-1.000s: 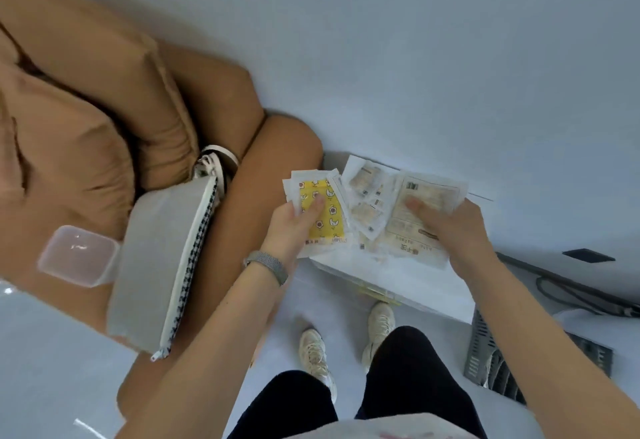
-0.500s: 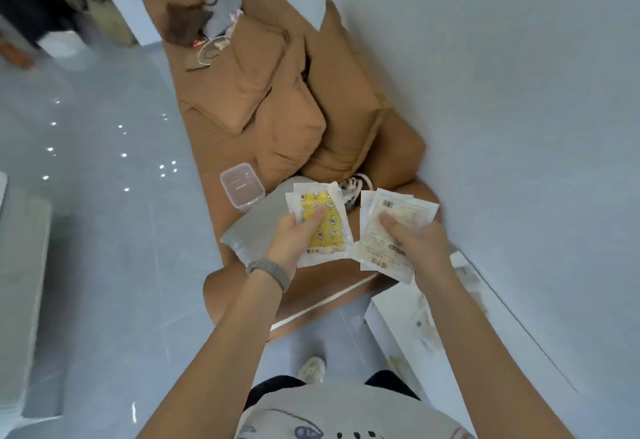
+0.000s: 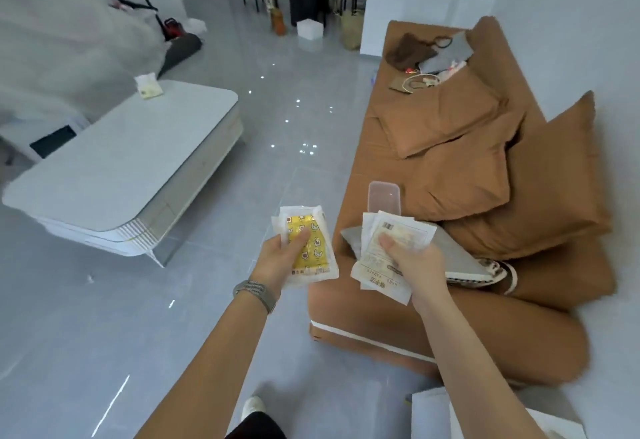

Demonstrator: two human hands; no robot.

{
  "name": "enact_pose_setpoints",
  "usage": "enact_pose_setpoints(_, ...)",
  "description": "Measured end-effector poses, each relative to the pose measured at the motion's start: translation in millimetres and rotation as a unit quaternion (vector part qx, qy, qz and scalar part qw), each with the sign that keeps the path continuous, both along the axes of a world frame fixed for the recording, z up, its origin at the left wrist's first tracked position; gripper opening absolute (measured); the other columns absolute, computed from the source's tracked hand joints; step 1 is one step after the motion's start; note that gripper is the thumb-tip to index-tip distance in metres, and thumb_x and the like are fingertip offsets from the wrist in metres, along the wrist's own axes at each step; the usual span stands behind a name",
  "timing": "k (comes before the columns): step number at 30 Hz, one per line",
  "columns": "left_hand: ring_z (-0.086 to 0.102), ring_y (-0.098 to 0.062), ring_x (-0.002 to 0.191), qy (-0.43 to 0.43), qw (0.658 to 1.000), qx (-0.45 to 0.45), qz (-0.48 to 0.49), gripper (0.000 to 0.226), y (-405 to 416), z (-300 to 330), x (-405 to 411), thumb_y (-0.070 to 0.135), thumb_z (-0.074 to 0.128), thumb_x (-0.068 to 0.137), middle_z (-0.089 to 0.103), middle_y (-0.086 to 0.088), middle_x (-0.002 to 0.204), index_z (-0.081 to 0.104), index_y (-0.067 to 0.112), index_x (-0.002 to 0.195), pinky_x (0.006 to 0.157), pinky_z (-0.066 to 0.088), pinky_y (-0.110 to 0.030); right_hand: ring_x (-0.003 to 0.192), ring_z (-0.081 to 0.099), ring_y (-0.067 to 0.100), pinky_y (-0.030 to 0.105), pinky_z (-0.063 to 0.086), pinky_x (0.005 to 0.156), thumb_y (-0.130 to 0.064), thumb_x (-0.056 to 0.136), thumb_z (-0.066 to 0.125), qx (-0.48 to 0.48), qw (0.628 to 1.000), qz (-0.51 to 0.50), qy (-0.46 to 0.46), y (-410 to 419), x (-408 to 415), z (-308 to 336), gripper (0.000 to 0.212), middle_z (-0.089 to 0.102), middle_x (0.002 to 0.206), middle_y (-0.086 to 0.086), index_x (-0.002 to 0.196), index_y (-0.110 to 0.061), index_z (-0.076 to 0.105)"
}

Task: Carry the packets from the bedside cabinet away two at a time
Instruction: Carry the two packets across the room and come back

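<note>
My left hand grips a yellow patterned packet with a white packet behind it, thumb on top. My right hand holds white printed packets, thumb pressed on the front one. Both hands are raised in front of me, over the floor beside the sofa's near end. A corner of the white bedside cabinet shows at the bottom right, behind my right forearm.
A brown sofa with cushions, a clear plastic box and a grey bag lies to the right. A white coffee table with a small packet stands left. Grey tiled floor runs between them. A person sits at a far table.
I have turned away from the cabinet, lifting both sets of packets off it. The view swung from the cabinet and wall to the open room with the coffee table.
</note>
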State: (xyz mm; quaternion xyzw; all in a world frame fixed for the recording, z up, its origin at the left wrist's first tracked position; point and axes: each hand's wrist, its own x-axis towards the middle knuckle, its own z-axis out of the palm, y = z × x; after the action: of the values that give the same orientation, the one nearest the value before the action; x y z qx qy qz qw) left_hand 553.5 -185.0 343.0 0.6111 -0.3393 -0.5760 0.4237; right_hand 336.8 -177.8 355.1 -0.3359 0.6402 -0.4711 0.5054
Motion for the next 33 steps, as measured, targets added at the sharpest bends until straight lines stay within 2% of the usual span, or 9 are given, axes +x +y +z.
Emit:
enact_pose_setpoints(4,0.072,-0.011,0.069,-0.018,0.998,-0.004,0.066,0.017,-24,2,102,0.036,0.063,0.092,0.075,0.003,0.082,0.069,0.021,0.090,0.056,0.055,-0.023,0.075,0.073,0.014,0.033,0.060,0.067,-0.018,0.080,0.079,-0.009,0.998,0.055,-0.007,-50,103,-4,0.012,0.075,0.084,-0.002,0.087,-0.022,0.070)
enact_pose_setpoints(9,0.072,-0.019,0.081,-0.034,0.991,0.006,0.129,0.016,-53,1,218,0.036,0.065,0.090,0.074,0.000,0.087,0.069,0.020,0.088,0.081,0.058,-0.039,0.080,0.073,0.017,0.038,0.060,0.077,-0.021,0.074,0.084,0.006,0.995,0.099,-0.016,-100,216,-14,0.016,0.076,0.081,-0.003,0.085,-0.020,0.073)
enact_pose_setpoints(12,0.072,-0.021,0.086,-0.020,0.989,0.008,0.148,0.017,-66,-7,260,0.035,0.064,0.092,0.075,-0.005,0.095,0.069,0.019,0.095,0.078,0.059,-0.037,0.081,0.073,0.018,0.038,0.060,0.078,-0.022,0.072,0.085,0.029,0.993,0.113,-0.016,-120,258,-22,0.022,0.076,0.084,-0.001,0.090,-0.017,0.073)
enact_pose_setpoints(16,0.071,-0.025,0.093,-0.014,0.987,0.031,0.156,0.019,-98,-28,288,0.036,0.064,0.091,0.074,-0.008,0.101,0.070,0.020,0.098,0.088,0.057,-0.047,0.081,0.074,0.020,0.038,0.060,0.077,-0.023,0.072,0.085,0.054,0.990,0.130,-0.005,-162,291,-38,0.024,0.076,0.086,0.001,0.092,-0.016,0.073)
enact_pose_setpoints(20,0.071,-0.026,0.093,-0.009,0.982,0.062,0.180,0.024,-153,-43,307,0.038,0.063,0.091,0.074,-0.007,0.100,0.070,0.017,0.102,0.090,0.055,-0.048,0.076,0.073,0.015,0.029,0.057,0.065,-0.022,0.073,0.085,0.055,0.989,0.138,0.002,-225,314,-51,0.024,0.076,0.084,0.000,0.093,-0.015,0.072)
enact_pose_setpoints(25,0.071,-0.020,0.085,-0.017,0.981,0.051,0.187,0.023,-265,-52,322,0.036,0.061,0.093,0.074,-0.003,0.094,0.069,0.017,0.102,0.075,0.059,-0.034,0.054,0.067,0.004,0.016,0.048,0.045,-0.015,0.077,0.081,0.050,0.987,0.149,-0.012,-338,332,-63,0.013,0.072,0.067,-0.006,0.084,-0.014,0.071)
enact_pose_setpoints(27,0.071,-0.018,0.084,-0.012,0.979,0.046,0.197,0.020,-322,-52,323,0.037,0.061,0.093,0.074,-0.004,0.096,0.069,0.019,0.098,0.070,0.057,-0.030,0.053,0.067,0.004,0.015,0.048,0.045,-0.015,0.077,0.081,0.048,0.986,0.157,-0.008,-391,337,-62,0.013,0.072,0.070,-0.003,0.084,-0.014,0.070)
enact_pose_setpoints(29,0.071,-0.022,0.088,-0.007,0.977,0.053,0.204,0.019,-377,-50,322,0.037,0.062,0.092,0.074,-0.007,0.099,0.069,0.020,0.095,0.079,0.058,-0.036,0.056,0.068,0.006,0.017,0.049,0.046,-0.017,0.077,0.081,0.048,0.985,0.169,-0.001,-443,339,-59,0.013,0.073,0.073,-0.001,0.084,-0.015,0.071)
enact_pose_setpoints(33,0.072,-0.025,0.090,0.009,0.971,0.052,0.234,0.021,-465,-43,329,0.036,0.064,0.091,0.075,-0.008,0.098,0.070,0.017,0.097,0.085,0.058,-0.043,0.072,0.073,0.017,0.029,0.057,0.063,-0.024,0.074,0.084,0.055,0.978,0.198,0.031,-540,347,-50,0.021,0.076,0.080,0.001,0.089,-0.014,0.073)
